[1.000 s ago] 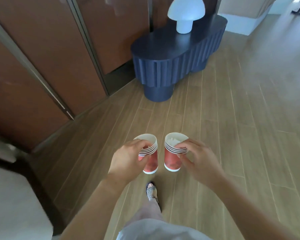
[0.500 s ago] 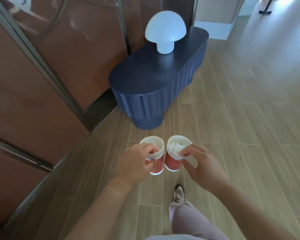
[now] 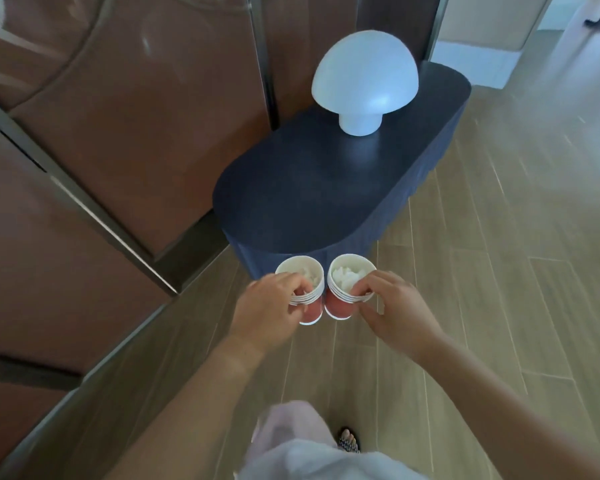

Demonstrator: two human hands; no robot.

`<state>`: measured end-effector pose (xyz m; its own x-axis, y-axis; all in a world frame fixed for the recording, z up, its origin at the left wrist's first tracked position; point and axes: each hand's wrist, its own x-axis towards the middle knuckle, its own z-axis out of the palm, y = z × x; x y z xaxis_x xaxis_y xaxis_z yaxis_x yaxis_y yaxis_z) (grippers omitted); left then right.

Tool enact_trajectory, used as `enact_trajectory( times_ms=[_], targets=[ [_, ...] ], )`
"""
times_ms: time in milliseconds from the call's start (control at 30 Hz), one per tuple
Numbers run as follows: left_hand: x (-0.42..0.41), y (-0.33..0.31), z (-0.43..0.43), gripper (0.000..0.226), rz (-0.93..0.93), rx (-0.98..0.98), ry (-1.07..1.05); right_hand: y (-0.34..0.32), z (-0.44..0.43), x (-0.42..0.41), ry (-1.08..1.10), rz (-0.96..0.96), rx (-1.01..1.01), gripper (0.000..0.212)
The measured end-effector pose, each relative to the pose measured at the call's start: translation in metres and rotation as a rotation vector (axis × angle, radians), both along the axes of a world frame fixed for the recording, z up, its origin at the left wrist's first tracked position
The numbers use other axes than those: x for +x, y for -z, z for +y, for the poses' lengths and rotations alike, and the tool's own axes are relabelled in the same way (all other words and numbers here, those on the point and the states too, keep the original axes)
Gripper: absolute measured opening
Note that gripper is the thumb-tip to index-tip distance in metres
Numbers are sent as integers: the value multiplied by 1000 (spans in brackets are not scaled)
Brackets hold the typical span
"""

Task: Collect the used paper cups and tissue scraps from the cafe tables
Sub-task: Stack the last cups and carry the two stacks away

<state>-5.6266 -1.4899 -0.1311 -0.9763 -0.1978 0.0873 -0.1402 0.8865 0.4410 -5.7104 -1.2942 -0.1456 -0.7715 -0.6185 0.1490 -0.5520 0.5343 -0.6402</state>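
Two hands are in view, each gripping a stack of nested paper cups at the rim. Fingers (image 3: 293,284) of the left hand (image 3: 267,306) are curled round the white rim bands of the left stack (image 3: 310,312), clenched on its near side. Fingers (image 3: 373,285) of the right hand (image 3: 395,313) are curled likewise on the near side of the right stack (image 3: 338,309).

Each stack shows several white rims one above another, a red body and a white base. Both stacks are upright and side by side; their sides appear to touch. White crumpled tissue (image 3: 347,274) lies inside the top cup of the right stack. A smaller white wad (image 3: 309,273) lies inside the top cup of the left stack.

Both stacks are held in the air above the floor (image 3: 499,278), just short of the near end of a dark blue oval table (image 3: 309,188) with a ribbed side. From the head camera their far rims overlap the near edge of that table. A white mushroom-shaped lamp (image 3: 364,81) stands upright at the far end of the table.

Both forearms are bare and extend forward from the bottom of the frame. Between them, a pale garment (image 3: 291,434) is visible, with one sandalled foot (image 3: 349,439) on the wood-plank floor. Brown panels (image 3: 118,133) with metal frames run along the left side, beside the table.
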Motion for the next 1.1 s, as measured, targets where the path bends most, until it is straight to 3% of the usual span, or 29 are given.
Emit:
enact_trajectory(
  times_ms=[333, 567, 833, 1100],
  targets=[
    [-186, 52, -113, 20, -92, -28, -97, 46, -135, -195, -74, -62, 108, 15],
    [-295, 95, -186, 14, -246, -60, -32, 88, -211, -292, -58, -183, 260, 12],
    [-369, 136, -239, 12, -327, -54, -26, 129, -268, -364, -28, -232, 347, 21],
    [-402, 160, -258, 26, -393, -53, 2, 149, -283, -398, -96, -229, 432, 25]
  ],
)
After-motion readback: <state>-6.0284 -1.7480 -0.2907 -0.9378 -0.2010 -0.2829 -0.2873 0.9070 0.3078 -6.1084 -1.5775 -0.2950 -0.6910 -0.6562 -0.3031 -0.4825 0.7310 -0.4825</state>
